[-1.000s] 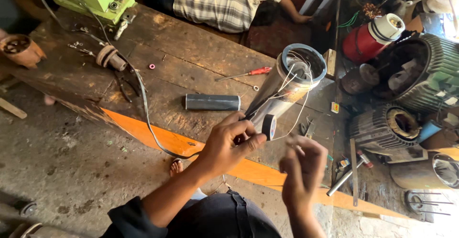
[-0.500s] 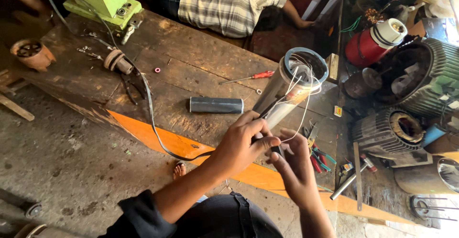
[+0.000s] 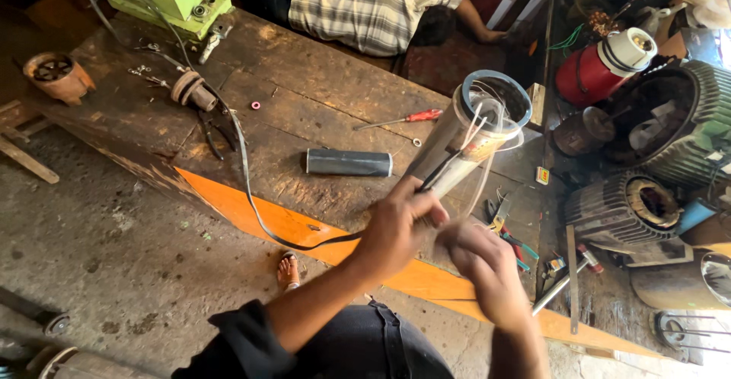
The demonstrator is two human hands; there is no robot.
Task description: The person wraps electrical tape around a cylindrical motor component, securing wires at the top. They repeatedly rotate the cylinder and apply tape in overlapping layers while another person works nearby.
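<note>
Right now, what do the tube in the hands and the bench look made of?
Tube: looks like bare metal, a thin-walled cylinder with a dull grey sheen; pale wires run out of its open end. Steel or aluminium can't be told. The left hand grips its lower end; the right hand is beside it. Bench: wood, dark stained planks with visible seams, orange-painted front edge.

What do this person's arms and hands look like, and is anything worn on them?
Both hands are bare: no gloves, rings or watch show on the left hand or the right hand. The left arm has a dark sleeve pushed up near the elbow, its cloth bunched in folds. The right forearm is bare as far as the picture shows.
</note>
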